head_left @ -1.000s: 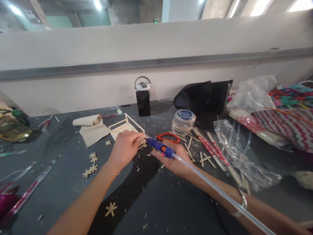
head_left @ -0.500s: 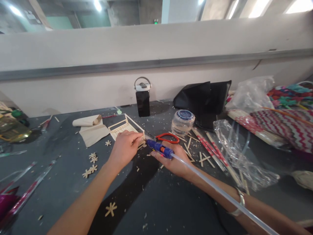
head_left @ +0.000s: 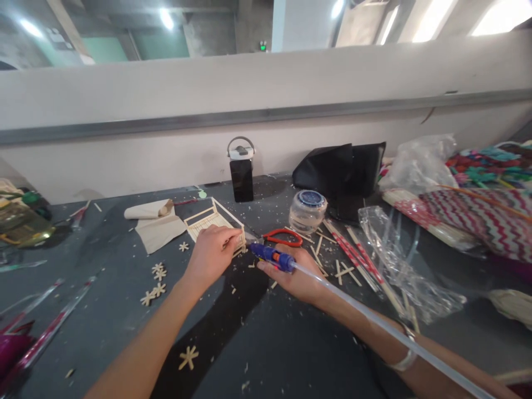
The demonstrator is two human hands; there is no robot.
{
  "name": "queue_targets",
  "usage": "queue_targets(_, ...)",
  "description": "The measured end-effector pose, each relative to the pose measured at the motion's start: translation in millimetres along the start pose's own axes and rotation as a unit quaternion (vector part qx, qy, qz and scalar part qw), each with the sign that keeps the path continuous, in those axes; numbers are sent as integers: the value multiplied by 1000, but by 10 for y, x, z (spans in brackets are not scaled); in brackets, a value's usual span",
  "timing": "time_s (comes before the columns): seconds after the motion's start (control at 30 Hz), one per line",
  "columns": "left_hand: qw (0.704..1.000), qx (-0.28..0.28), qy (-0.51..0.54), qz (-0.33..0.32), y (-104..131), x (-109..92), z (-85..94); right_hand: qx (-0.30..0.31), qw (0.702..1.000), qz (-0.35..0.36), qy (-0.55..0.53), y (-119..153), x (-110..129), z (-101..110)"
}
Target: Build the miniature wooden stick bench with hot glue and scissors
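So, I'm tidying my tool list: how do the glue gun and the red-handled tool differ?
The glue gun is mostly blue; the red-handled tool has looped red handles. The glue gun is in the right hand, while the red-handled tool lies on the table. A long clear stick trails from the glue gun, none from the red-handled tool.

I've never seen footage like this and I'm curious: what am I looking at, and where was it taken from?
There is no robot here, just a person's bare hands, seen by a camera worn on the head, looking forward and down. The right hand holds a blue glue gun with a long clear stick in its back. The left hand is at a small frame of thin wooden sticks. Around them on the dark table lie red-handled scissors, star-shaped stick pieces and a clear jar.
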State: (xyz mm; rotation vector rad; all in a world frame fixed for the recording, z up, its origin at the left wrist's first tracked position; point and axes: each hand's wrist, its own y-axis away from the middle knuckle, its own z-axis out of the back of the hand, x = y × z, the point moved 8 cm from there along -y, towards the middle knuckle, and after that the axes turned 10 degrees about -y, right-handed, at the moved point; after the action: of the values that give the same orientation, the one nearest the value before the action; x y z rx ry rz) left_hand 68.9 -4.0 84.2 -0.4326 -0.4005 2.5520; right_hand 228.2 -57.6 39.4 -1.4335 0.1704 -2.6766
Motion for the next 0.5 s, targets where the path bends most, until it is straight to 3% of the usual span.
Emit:
queue_targets(0.17, 1000, -19, 19, 9, 2, 20, 138, -17, 997, 2, 73, 21, -1, 139)
queue_targets(0.33, 997, -35, 37, 53, 132, 171, 360, -13, 978, 78, 195, -27, 63, 210)
queue_targets(0.5, 992, 2, 37, 119, 443, 373, 379, -38, 982, 98, 157, -68, 47, 285)
